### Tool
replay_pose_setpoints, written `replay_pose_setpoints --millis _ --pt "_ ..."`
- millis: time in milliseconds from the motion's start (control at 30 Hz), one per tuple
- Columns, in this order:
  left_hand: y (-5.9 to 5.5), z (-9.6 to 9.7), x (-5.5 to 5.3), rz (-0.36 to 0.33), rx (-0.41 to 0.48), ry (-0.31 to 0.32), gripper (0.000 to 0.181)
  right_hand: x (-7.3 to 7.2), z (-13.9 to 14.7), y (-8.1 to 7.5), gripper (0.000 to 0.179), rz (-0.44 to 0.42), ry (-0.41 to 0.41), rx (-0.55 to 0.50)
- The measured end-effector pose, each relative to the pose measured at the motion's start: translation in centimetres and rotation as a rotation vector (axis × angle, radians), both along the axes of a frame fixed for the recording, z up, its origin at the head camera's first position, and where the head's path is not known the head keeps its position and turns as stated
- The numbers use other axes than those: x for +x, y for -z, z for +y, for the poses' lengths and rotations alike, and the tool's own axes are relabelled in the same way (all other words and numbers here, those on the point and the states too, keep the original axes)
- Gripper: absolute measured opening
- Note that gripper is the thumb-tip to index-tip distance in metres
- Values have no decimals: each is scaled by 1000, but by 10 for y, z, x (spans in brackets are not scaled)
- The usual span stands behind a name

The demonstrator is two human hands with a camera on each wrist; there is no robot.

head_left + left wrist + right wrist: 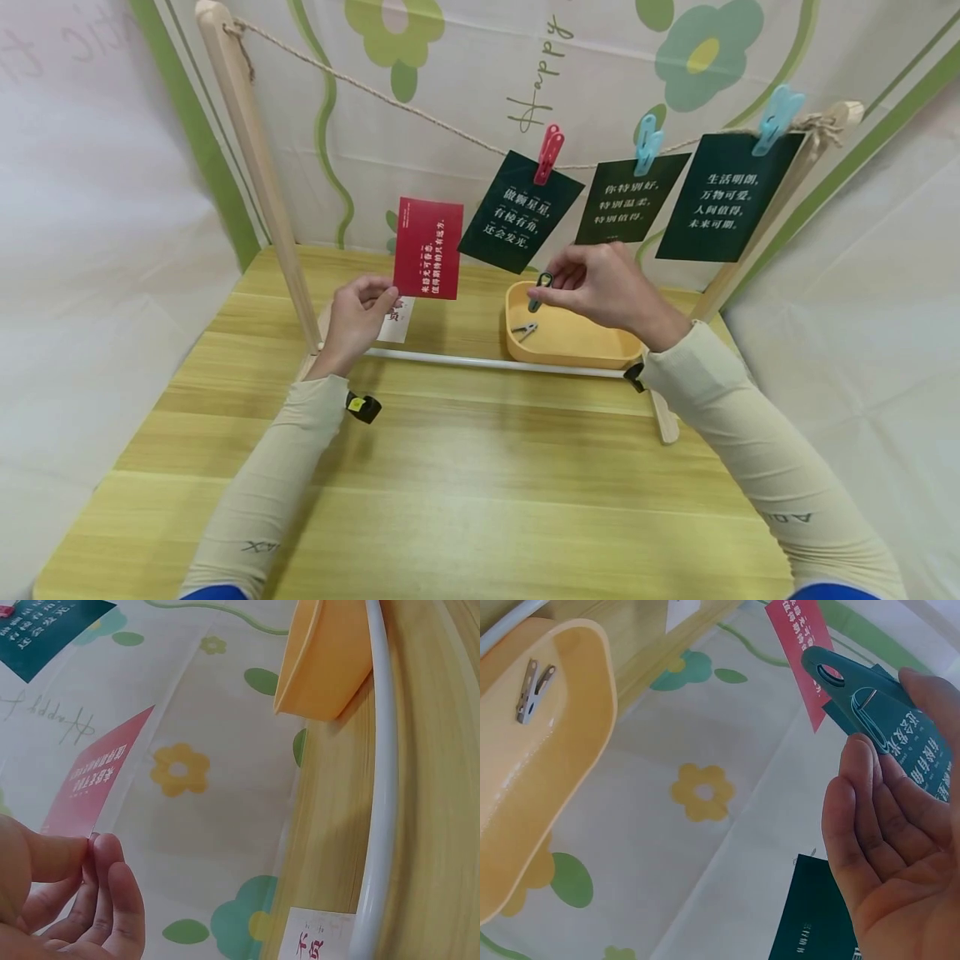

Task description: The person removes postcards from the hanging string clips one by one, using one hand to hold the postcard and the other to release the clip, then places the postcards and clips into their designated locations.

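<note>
Left hand point(356, 321) pinches red card point(427, 248) by its lower-left corner | white card point(395, 329) lies below that grip | grey clip point(526, 331) in yellow tray point(581, 337), beneath right hand point(611, 283) | right hand's thumb and fingers pinch dark green clip point(847, 686)

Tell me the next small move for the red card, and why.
Probably raise the red card to the bare rope left of the nearest hanging green card. The left hand pinches it by a lower corner, below the rope in the head view, while the right hand holds a dark green clip that could fasten it.
</note>
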State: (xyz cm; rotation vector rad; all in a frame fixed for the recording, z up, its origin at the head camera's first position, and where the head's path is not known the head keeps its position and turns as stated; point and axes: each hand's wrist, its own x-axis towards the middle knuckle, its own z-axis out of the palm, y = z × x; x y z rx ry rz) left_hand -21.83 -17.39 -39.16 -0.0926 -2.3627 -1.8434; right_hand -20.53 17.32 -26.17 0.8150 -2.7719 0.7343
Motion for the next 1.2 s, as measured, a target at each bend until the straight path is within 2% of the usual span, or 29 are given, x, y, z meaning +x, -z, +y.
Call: replay_pose_setpoints --millis 233,533,800,1200 --pt "4 1 -2 -30 -25 -1 31 -3 4 7 29 1 -6 1" --pt "9 3 -2 -87 -58 6 31 -7 12 19 33 -58 29 -2" --pt "15 3 -4 -87 -82 -8 29 -8 15 26 33 -63 41 6" --pt "20 3 -4 -82 -86 6 28 -11 19 33 33 -118 67 21"
